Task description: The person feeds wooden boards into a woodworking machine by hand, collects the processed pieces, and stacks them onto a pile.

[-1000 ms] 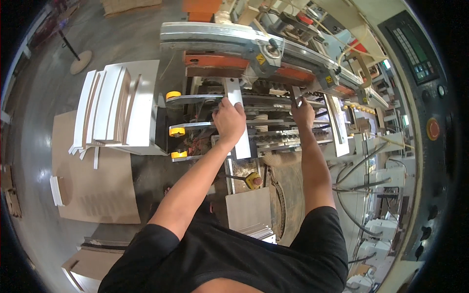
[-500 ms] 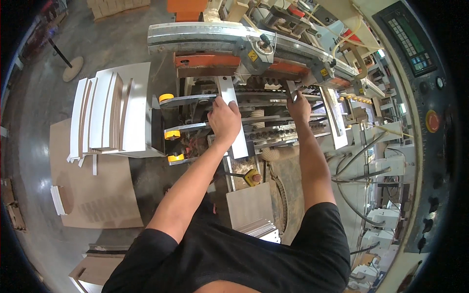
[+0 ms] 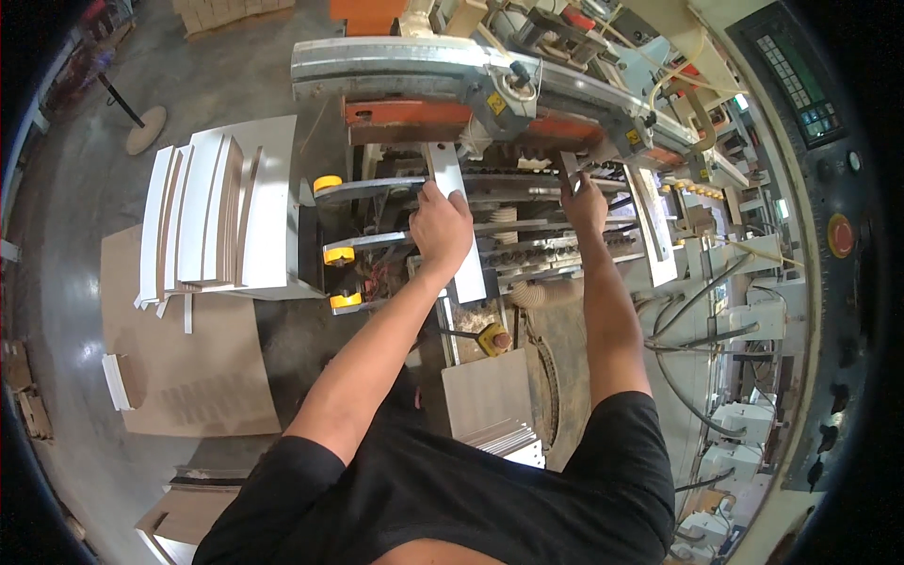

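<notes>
White board (image 3: pixel 469 278) partly hidden by left hand (image 3: pixel 441 226), orange panel (image 3: pixel 377 10) beyond board cut off, keypad (image 3: pixel 785 72) right of board too small to read

A board (image 3: pixel 470 275) lies across the support bars (image 3: pixel 377 242).

Open space separates the left hand (image 3: pixel 441 226) from the right hand (image 3: pixel 585 202) above a machine's metal rails (image 3: pixel 377 187), while a long metal beam (image 3: pixel 395 64) bars the way beyond both. At left, only a narrow gap parts the yellow rail-end caps (image 3: pixel 339 255) from stacked white panels (image 3: pixel 202 217); rightward, a slim opening ends at a white strip (image 3: pixel 648 221).
</notes>
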`<state>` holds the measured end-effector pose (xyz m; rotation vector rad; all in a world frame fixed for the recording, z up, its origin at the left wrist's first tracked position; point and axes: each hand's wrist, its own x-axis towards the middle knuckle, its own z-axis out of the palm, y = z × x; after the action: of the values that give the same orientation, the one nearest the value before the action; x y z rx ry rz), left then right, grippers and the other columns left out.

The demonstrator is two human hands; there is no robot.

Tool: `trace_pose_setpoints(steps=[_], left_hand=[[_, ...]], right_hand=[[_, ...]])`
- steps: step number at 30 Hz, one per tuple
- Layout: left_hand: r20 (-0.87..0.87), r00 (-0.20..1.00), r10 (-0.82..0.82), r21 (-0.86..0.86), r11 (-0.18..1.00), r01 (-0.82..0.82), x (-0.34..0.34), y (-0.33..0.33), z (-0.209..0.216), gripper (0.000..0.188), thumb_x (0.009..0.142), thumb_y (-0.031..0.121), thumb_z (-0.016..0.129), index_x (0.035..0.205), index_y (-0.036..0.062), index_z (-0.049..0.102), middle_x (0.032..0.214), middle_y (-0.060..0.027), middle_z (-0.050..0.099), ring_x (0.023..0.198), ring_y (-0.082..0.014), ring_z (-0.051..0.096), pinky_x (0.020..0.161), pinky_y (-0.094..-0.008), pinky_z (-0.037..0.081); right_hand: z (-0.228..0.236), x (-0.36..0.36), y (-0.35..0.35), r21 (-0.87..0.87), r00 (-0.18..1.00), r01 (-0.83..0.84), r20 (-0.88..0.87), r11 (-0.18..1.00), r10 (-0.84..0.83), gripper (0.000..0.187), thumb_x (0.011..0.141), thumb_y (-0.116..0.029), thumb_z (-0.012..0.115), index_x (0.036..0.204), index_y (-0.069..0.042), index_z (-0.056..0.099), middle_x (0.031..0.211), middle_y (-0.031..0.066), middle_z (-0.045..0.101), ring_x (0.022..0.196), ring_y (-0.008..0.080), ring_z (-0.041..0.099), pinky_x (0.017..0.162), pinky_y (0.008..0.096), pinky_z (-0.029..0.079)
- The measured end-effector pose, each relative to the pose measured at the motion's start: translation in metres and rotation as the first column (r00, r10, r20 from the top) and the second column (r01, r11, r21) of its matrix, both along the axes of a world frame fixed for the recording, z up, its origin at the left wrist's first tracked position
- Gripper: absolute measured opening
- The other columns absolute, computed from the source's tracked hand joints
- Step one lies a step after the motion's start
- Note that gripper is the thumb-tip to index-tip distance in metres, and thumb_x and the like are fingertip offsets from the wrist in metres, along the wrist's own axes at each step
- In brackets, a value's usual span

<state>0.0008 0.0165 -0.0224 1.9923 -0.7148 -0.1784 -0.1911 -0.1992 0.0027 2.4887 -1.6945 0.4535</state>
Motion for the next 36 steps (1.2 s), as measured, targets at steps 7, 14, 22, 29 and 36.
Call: trace_pose_setpoints(steps=[7, 14, 22, 29, 36], left_hand=[[-0.025, 0.999, -0.022, 0.025, 0.999, 0.023, 0.002, 0.002, 0.005, 0.026, 0.094, 0.022, 0.052, 0.100, -0.0034, 0.048, 0.094, -0.0245, 0.061, 0.081, -0.0434, 0.065, 0.079, -0.0532, 0.047], [-0.052, 0.998, -0.028, -0.001, 1.000, 0.028, 0.000, 0.002, 0.002, 0.029, 0.094, 0.023, 0.053, 0.103, -0.0046, 0.048, 0.096, -0.0252, 0.061, 0.080, -0.0440, 0.064, 0.080, -0.0534, 0.047], [-0.008, 1.000, -0.014, -0.025, 1.000, 0.014, 0.002, 0.001, 0.001, 0.034, 0.094, 0.027, 0.056, 0.102, -0.0050, 0.048, 0.096, -0.0273, 0.062, 0.078, -0.0476, 0.064, 0.071, -0.0554, 0.050], [0.018, 1.000, -0.004, -0.037, 0.999, 0.004, 0.005, 0.002, -0.004, 0.033, 0.094, 0.026, 0.056, 0.102, -0.0048, 0.048, 0.092, -0.0274, 0.062, 0.073, -0.0467, 0.064, 0.068, -0.0555, 0.050], [-0.014, 1.000, -0.020, -0.039, 0.999, 0.019, 0.001, 0.001, -0.001, 0.034, 0.094, 0.027, 0.057, 0.101, -0.0047, 0.048, 0.092, -0.0272, 0.063, 0.075, -0.0457, 0.065, 0.069, -0.0557, 0.049]], right_hand=[[0.000, 0.000, -0.002, 0.002, 1.000, -0.026, 0.002, 1.000, 0.026, 0.042, 0.088, -0.037, 0.062, 0.119, -0.009, 0.059, 0.104, 0.0207, 0.068, 0.096, 0.0432, 0.065, 0.081, 0.0522, 0.052], [-0.001, -0.002, -0.003, 0.017, 1.000, 0.002, -0.012, 1.000, -0.002, 0.042, 0.088, -0.037, 0.061, 0.121, -0.011, 0.059, 0.106, 0.0209, 0.068, 0.097, 0.0432, 0.064, 0.082, 0.0526, 0.051], [0.002, 0.000, -0.003, 0.029, 1.000, -0.006, -0.011, 1.000, 0.007, 0.044, 0.089, -0.040, 0.060, 0.121, -0.009, 0.059, 0.107, 0.0219, 0.067, 0.098, 0.0434, 0.064, 0.083, 0.0524, 0.051], [0.004, 0.006, 0.002, 0.004, 0.999, -0.043, -0.021, 0.999, 0.043, 0.041, 0.090, -0.037, 0.060, 0.122, -0.011, 0.059, 0.107, 0.0216, 0.067, 0.098, 0.0419, 0.065, 0.083, 0.0513, 0.052], [0.000, 0.000, 0.000, 0.010, 1.000, 0.000, -0.021, 1.000, 0.000, 0.043, 0.088, -0.036, 0.062, 0.123, -0.010, 0.059, 0.108, 0.0200, 0.068, 0.099, 0.0418, 0.065, 0.084, 0.0504, 0.052]])
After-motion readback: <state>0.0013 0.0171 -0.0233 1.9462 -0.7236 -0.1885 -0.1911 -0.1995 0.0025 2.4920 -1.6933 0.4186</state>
